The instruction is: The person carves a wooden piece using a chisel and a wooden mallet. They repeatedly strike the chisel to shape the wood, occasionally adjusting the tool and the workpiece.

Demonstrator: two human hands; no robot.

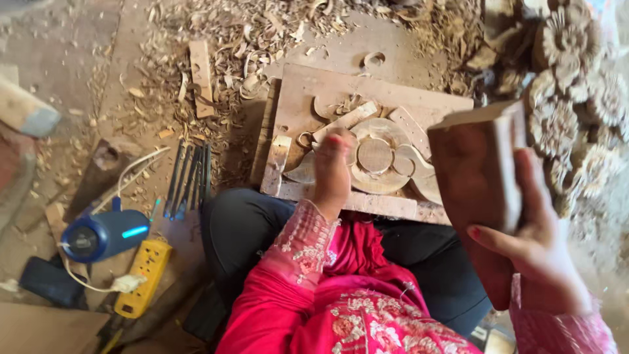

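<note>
My right hand [544, 252] is nearest, clenched around one dark wooden block [481, 170], raised; the block's lower end blurs into my lap. Farther out, my left hand [332, 172] is closed on something over the carved piece [380, 160], but my fingers hide what it is. That single piece lies on one flat board [308, 92]. Left of my left hand lie several chisels [189, 178], perhaps five, overlapping. Beyond my right hand, carved wooden flowers [570, 98] pile up, cut off at the frame edge.
</note>
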